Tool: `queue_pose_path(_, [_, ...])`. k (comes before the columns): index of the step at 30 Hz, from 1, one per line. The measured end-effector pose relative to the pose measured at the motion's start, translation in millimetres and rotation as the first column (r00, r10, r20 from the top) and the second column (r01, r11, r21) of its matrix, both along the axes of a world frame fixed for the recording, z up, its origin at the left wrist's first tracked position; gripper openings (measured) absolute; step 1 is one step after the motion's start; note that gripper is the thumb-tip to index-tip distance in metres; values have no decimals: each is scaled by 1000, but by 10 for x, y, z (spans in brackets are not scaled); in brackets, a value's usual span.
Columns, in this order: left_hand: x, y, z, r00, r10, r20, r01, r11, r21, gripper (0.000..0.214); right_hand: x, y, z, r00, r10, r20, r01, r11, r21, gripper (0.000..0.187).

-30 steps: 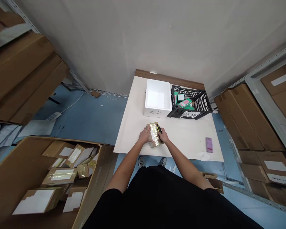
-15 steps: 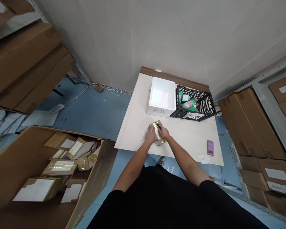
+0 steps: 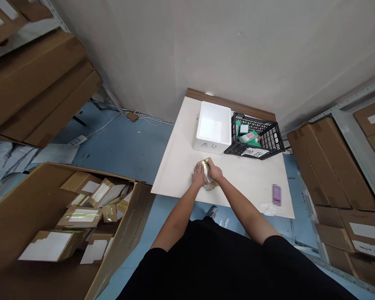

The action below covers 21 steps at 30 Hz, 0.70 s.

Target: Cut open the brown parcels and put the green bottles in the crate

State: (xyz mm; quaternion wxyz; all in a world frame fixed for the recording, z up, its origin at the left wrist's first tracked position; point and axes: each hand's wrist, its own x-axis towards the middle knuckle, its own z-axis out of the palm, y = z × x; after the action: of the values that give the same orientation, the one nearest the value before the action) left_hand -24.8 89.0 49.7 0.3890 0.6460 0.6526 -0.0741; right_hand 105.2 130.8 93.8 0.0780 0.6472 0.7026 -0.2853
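A small cardboard box (image 3: 208, 175) with shiny yellowish tape over its top lies on the white table, near its front edge. My left hand (image 3: 198, 176) grips the box's left side, fingers bent over the taped top. On the right, my right hand (image 3: 215, 172) is closed against the upper right part of the same box. Its fingertips are turned inward, and whatever they may hold is hidden.
Behind the box stand a white foam bin (image 3: 213, 125) and a black crate (image 3: 258, 135) holding green packs. A pixelated purple item (image 3: 276, 195) lies on the table (image 3: 171, 166) at right. To the left, a large carton (image 3: 125, 233) contains several taped parcels. Shelves flank both sides.
The black object that showed in my right hand is out of sight now. Both hands remain on the box, the right one turned slightly. The view has shifted a little.
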Motion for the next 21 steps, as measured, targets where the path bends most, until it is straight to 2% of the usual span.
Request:
queue_pose_path(11, [-29, -14, -14, 999, 33, 34, -33, 999, 1, 140, 19, 14, 23, 999, 28, 20, -26, 998, -57, 75])
queue_pose_path(21, [-35, 1, -54, 999, 41, 10, -41, 999, -3, 141, 59, 39, 91, 1000, -26, 0, 26, 994, -108, 70])
